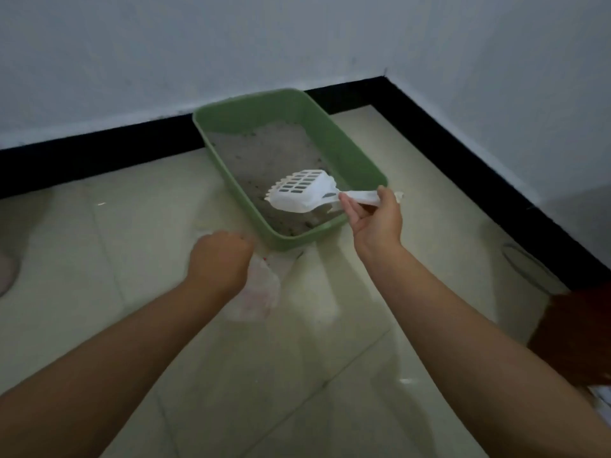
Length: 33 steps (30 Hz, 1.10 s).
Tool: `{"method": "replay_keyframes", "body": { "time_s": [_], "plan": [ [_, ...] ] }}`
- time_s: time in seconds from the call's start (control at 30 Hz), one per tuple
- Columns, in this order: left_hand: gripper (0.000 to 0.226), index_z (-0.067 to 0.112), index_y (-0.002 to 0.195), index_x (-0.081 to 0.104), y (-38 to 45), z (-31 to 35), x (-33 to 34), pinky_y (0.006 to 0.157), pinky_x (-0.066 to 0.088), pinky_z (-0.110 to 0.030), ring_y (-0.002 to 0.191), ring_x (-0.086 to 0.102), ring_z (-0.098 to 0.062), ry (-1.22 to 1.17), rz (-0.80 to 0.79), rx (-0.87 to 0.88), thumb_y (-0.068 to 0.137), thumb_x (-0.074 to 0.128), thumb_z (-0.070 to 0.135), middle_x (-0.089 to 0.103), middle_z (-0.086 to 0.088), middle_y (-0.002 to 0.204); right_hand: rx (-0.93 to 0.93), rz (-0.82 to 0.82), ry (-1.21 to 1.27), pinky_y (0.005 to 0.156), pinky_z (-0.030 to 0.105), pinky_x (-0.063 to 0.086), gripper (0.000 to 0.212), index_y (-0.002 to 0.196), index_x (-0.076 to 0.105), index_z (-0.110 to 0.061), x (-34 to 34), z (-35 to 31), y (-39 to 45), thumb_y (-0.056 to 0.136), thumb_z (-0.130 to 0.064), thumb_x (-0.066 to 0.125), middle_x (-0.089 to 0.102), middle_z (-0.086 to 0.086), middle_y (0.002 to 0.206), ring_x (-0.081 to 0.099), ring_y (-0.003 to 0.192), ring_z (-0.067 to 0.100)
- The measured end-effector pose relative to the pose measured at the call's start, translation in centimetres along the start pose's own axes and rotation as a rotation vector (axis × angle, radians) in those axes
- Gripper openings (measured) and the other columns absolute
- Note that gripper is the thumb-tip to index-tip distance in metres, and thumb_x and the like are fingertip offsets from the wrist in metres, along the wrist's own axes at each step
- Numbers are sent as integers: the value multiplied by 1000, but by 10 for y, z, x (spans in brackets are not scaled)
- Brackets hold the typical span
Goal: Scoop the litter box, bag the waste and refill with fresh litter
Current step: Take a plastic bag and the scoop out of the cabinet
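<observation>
Green plastic forms the litter box (355, 160), which sits on the tiled floor (132, 259) against the black skirting (99, 157), toward twelve o'clock from the person. Grey litter (264, 153) covers its bottom in a thin layer with dark specks scattered through it. The right hand (377, 219) holds the white slotted scoop (304, 193) by its handle at about one o'clock, thumb on top and the fingers (352, 213) curled loosely beneath, so the grip looks light. The scoop head hangs over the near end of the box, slots showing, and appears to carry nothing, though blur makes this uncertain. The left hand (220, 259) is at about eleven o'clock, just beside the box's near corner, its fingers curled round the top of a thin pale plastic bag (259, 292) that droops to the floor below it.

Scooping seems to be just starting. The loose hold on the handle could let the scoop twist when it digs into the litter, flicking grains over the rim onto the tiles. The bag's mouth looks bunched rather than spread, so waste tipped toward it might miss and land on the floor. The bag is also flimsy and could tear under a heavy clump.
</observation>
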<state>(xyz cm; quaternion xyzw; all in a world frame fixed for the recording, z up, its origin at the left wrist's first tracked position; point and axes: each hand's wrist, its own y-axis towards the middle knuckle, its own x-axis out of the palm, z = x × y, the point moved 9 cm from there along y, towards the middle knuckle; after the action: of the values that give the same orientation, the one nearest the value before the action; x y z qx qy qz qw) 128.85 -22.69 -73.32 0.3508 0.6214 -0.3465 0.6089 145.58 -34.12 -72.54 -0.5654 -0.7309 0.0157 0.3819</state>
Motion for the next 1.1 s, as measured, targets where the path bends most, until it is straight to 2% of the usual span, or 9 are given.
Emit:
{"method": "replay_keyframes", "body": {
  "time_s": [0.17,0.23,0.3,0.47,0.63,0.7,0.9,1.0,1.1],
  "plan": [
    [41,7,42,51,-15,-28,-6,33,32,-16,32,48,-25,16,18,-24,18,83,-7,48,-8,41,76,101,-56,57,25,59,23,118,40,-5,-21,49,35,96,-4,41,53,17,103,63,66,22],
    [26,4,60,59,-19,-41,-8,41,32,-22,50,58,-27,81,-57,-75,46,79,-5,58,-11,59,98,135,-236,43,19,51,4,98,47,-7,-34,59,34,95,-8,44,55,10,81,61,54,17],
    [13,5,91,61,-21,-57,-5,51,28,-25,83,60,-28,126,-61,-156,80,57,0,62,-11,91,136,139,-367,43,20,47,12,83,49,-13,-44,67,34,94,-18,52,47,4,70,54,52,16],
    [33,11,126,50,-21,-44,18,80,41,-34,114,49,-28,75,-166,-172,98,37,24,54,-9,125,307,47,-671,54,28,48,24,105,51,-10,-63,81,25,90,-27,58,47,8,82,51,64,18],
    [27,15,112,58,-11,61,12,84,40,-32,111,49,-27,18,-187,194,95,39,24,57,-5,117,-49,-244,-1858,89,33,45,40,119,56,-4,-68,34,16,89,-31,53,50,15,122,53,109,31],
    [27,16,112,57,0,116,-2,83,38,-30,109,48,-26,49,-203,370,96,37,24,55,-4,117,-115,-307,-2001,95,36,44,44,125,53,-8,-79,10,16,89,-33,52,46,14,128,50,114,32],
    [26,14,113,52,16,290,-60,85,37,-32,109,48,-25,113,-127,792,97,34,24,54,-5,116,-273,134,-1972,91,37,46,39,120,55,-5,-184,-127,-16,90,-28,48,55,13,121,52,112,31],
    [29,12,118,54,-8,372,-81,90,39,-34,113,49,-27,89,-67,974,94,44,25,55,-8,122,-547,398,-2033,72,35,50,28,87,66,-2,-233,-187,-87,79,-19,46,66,16,89,63,82,34],
    [33,14,118,56,-54,444,-107,91,40,-35,114,50,-28,17,-17,1126,91,52,31,55,-10,123,-487,680,-2074,62,33,52,30,71,66,-4,-304,-234,-181,72,-20,41,66,15,74,64,65,33]
  ]
}}
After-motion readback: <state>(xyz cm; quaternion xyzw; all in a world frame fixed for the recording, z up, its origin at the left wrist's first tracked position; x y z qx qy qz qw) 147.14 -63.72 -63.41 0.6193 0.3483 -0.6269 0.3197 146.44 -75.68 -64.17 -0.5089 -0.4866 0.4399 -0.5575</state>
